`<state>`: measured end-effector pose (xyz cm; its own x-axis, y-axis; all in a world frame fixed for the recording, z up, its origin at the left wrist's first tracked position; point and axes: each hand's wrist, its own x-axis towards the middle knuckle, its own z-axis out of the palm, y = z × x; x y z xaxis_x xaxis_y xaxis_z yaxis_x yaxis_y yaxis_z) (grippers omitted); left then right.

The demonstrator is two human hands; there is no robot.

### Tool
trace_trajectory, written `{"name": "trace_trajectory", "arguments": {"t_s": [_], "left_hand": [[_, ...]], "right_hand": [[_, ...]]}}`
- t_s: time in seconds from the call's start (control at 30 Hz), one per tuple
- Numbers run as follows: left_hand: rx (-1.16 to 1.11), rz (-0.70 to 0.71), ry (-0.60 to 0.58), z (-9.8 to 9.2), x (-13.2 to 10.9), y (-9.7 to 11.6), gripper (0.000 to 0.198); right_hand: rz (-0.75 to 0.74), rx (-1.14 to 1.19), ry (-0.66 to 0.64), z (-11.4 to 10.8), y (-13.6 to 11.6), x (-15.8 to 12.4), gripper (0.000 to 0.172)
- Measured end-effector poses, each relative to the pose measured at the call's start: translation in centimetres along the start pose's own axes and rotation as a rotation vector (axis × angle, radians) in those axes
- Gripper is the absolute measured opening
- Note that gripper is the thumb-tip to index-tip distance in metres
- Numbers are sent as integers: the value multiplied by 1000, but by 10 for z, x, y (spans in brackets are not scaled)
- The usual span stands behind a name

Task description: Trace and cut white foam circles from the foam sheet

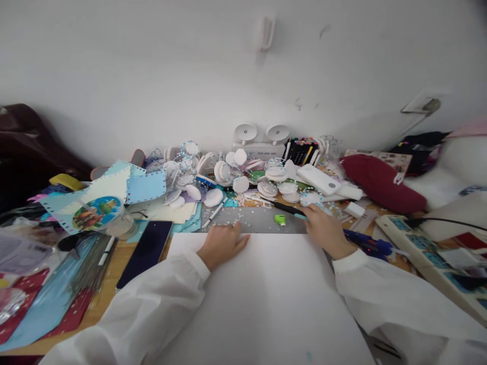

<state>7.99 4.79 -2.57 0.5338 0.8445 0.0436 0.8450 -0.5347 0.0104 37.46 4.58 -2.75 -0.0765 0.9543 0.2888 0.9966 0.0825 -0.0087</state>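
A large white sheet (266, 299) lies on the desk in front of me. My left hand (221, 245) rests on its far edge, fingers lying flat and loosely together, holding nothing. My right hand (326, 230) sits at the sheet's far right corner, curled around a thin black and light-blue tool (291, 211) whose tip points left. A small green object (280, 219) lies just left of that tool on the grey mat (251, 219). Both arms wear white sleeves.
A black phone (146, 251) lies left of the sheet. Blue cards (114, 195) and papers pile at the left. Several white round discs (228, 177) crowd the back. A red cap (380, 185), a blue glue gun (371, 246) and a power strip (426, 246) are at the right.
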Motion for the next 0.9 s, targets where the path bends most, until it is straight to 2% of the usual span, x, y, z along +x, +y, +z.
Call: {"name": "trace_trajectory", "arguments": {"t_s": [0.1, 0.2, 0.37, 0.43, 0.53, 0.67, 0.8, 0.9], "left_hand": [[22, 52, 95, -7, -9, -4, 36], [49, 68, 196, -23, -6, -25, 32], [93, 19, 269, -50, 36, -80, 29], [111, 27, 251, -56, 58, -100, 26], [130, 45, 193, -59, 84, -122, 23], [149, 47, 69, -57, 108, -134, 19], [162, 2, -56, -50, 123, -135, 26], [151, -28, -130, -45, 130, -134, 30]], "right_hand": [[14, 16, 42, 5, -7, 1, 33], [-32, 78, 86, 7, -22, -2, 29], [-256, 178, 48, 22, -60, -11, 23], [-284, 183, 62, 30, -68, -14, 25], [-221, 180, 141, 40, -69, -14, 34], [-143, 166, 232, 40, -68, -16, 49], [-210, 152, 148, 27, -84, -51, 44], [-270, 150, 15, 18, -89, -90, 52]]}}
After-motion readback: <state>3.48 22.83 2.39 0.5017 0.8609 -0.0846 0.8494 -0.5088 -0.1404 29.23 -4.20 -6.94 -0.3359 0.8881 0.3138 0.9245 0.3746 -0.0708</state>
